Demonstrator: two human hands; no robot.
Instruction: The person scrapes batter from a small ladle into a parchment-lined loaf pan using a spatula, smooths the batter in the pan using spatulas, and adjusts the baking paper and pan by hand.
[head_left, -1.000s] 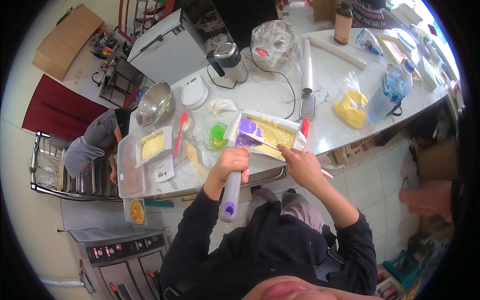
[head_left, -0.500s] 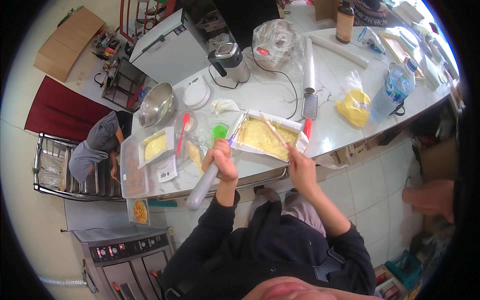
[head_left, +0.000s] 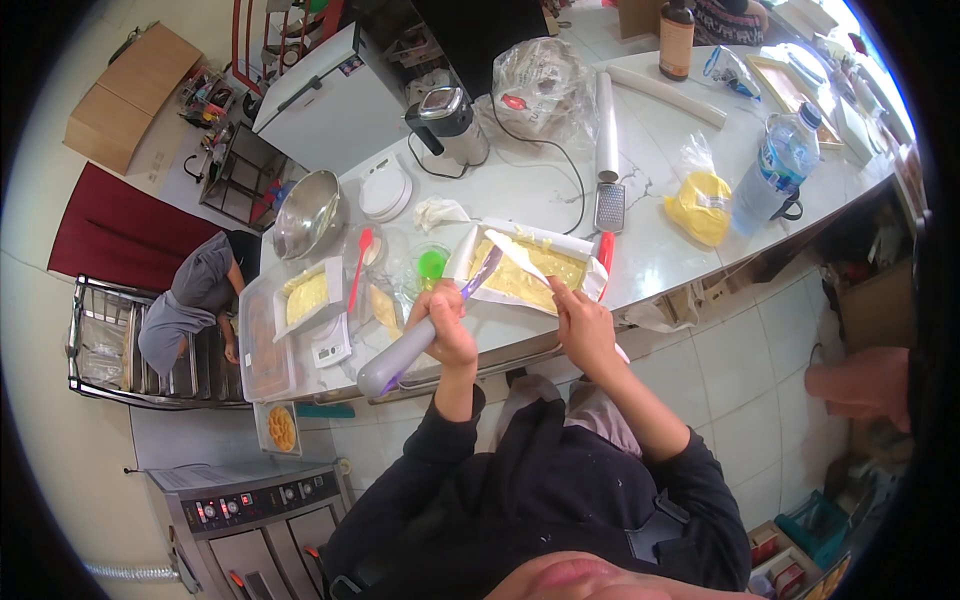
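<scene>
A purple spatula and pale spatula slant over a pan of yellow batter.

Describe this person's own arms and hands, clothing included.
The left sleeve and right sleeve are plain and black or very dark, loose and creased. Both end short of the wrists; the right forearm shows more bare length than the left forearm. The left grip and right grip are bare hands, with no gloves, watch or bracelet visible.
</scene>
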